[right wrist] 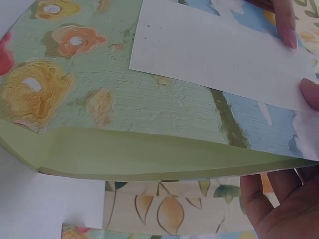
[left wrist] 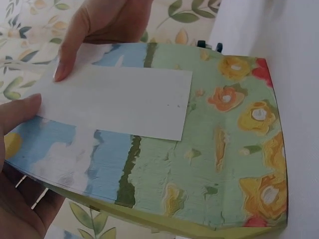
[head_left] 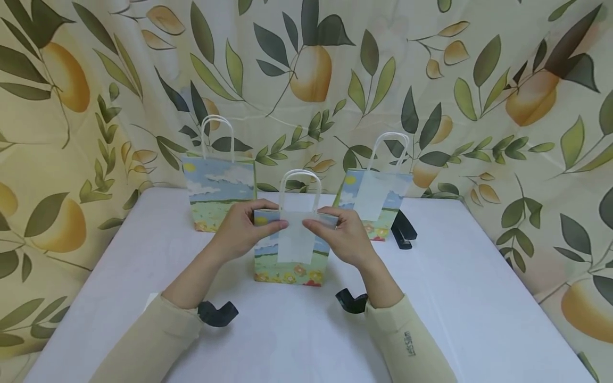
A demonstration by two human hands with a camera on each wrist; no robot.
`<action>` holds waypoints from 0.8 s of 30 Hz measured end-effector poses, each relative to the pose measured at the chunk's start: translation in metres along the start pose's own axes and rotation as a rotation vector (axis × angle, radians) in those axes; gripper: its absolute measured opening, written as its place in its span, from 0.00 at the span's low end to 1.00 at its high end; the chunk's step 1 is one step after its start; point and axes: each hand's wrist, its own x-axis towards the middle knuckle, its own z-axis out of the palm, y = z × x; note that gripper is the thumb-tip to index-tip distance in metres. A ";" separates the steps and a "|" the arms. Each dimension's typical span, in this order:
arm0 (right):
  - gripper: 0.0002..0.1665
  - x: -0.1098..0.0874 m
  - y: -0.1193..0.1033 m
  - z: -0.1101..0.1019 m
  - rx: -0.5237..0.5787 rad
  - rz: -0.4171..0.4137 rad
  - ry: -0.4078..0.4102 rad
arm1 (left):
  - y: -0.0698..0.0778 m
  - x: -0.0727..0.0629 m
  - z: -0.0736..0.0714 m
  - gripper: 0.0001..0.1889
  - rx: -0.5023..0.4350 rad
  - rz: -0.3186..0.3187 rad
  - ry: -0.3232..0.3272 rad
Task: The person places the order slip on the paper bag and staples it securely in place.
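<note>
A small paper gift bag (head_left: 268,268) with a painted meadow-and-sky print stands upright near the middle of the table. A blank white card (head_left: 296,242) lies flat against its front, below the white twisted handles. My left hand (head_left: 248,226) pinches the bag's upper left edge, its thumb on the front by the card and its fingers behind. On the opposite side, my right hand (head_left: 341,231) does the same at the upper right edge. In the left wrist view, both thumbs rest on or beside the card (left wrist: 119,102). The right wrist view shows the bag's green side fold (right wrist: 139,154).
Behind on the left stands a matching gift bag (head_left: 220,194); another bag (head_left: 351,186), with a white card on its front, is behind on the right. A black stapler (head_left: 404,231) sits beside that one. A printed fruit-and-leaf curtain (head_left: 306,122) hangs behind the white table (head_left: 455,292).
</note>
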 end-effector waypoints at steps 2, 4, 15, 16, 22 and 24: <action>0.12 0.001 0.000 0.000 -0.008 -0.006 0.006 | 0.000 0.000 -0.001 0.15 0.006 0.011 -0.013; 0.11 0.002 -0.001 -0.002 -0.021 -0.009 0.016 | 0.000 0.002 -0.003 0.14 0.010 0.027 -0.032; 0.12 0.009 -0.006 -0.009 -0.071 -0.034 0.028 | 0.002 0.010 -0.007 0.09 -0.038 0.046 -0.065; 0.11 0.009 -0.006 -0.009 -0.068 -0.036 0.025 | 0.002 0.010 -0.007 0.09 -0.051 0.037 -0.067; 0.10 0.006 0.000 -0.003 -0.011 -0.036 0.006 | -0.002 0.001 -0.001 0.07 -0.086 -0.012 -0.054; 0.10 0.004 0.002 0.000 0.005 -0.030 0.001 | -0.004 -0.002 0.001 0.07 -0.085 -0.015 -0.042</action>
